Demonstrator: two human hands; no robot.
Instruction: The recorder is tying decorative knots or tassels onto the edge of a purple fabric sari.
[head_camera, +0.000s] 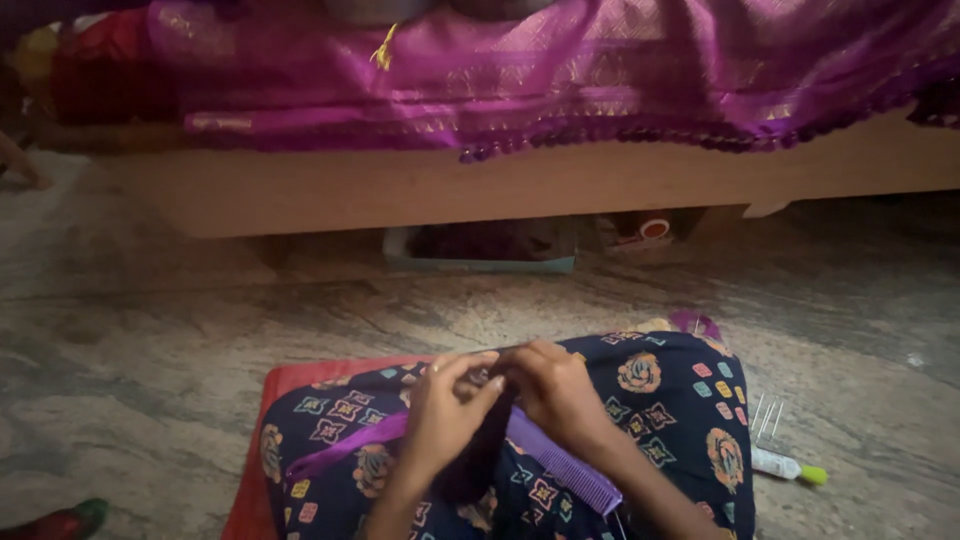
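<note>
My left hand (445, 405) and my right hand (555, 390) meet over my lap, fingertips pinched together on a small dark bit of thread or fabric (492, 380) that is too dim to make out. A purple comb (565, 462) lies slanted across my knee under my right wrist. A purple strip of cloth (345, 450) runs left from under my left hand. My lap is covered by dark blue cloth with flower prints (670, 390).
I sit on a red mat (270, 400) on a mottled stone floor. A wooden bed frame (520, 185) draped in purple-pink cloth (560, 70) stands ahead, with a box (480, 245) under it. A small tube with a green cap (790, 467) lies at right.
</note>
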